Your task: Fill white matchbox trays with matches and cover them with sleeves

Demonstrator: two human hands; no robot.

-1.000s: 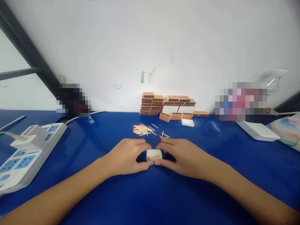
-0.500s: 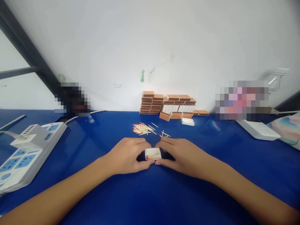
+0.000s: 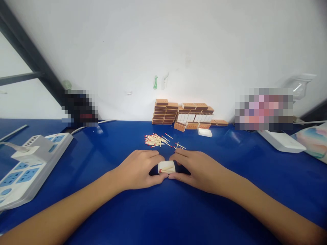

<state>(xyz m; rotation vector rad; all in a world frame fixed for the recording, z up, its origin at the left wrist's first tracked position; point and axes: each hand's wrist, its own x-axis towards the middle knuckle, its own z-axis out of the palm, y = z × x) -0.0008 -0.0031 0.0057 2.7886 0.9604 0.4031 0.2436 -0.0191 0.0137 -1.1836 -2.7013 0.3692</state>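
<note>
A small white matchbox tray point(image 3: 168, 163) rests on the blue table between my two hands, its open side up. A few matches point(image 3: 166, 169) with red heads lie inside it. My left hand point(image 3: 143, 169) is closed on the tray's left end, thumb at the near side and fingers at the far side. From the right, my right hand point(image 3: 198, 170) grips the other end the same way. Just beyond my fingers is a loose pile of red-headed matches point(image 3: 154, 140), with several stray matches point(image 3: 180, 145) to its right.
Stacked matchboxes point(image 3: 165, 112) stand against the wall, with white trays point(image 3: 194, 117) among them. One white tray point(image 3: 204, 132) lies in front. A power strip point(image 3: 38, 166) is at left; a white box point(image 3: 282, 141) and a patterned pouch point(image 3: 313, 141) are at right.
Almost nothing differs. Both hands keep their hold on the tray, and my right thumb has shifted very slightly left.
</note>
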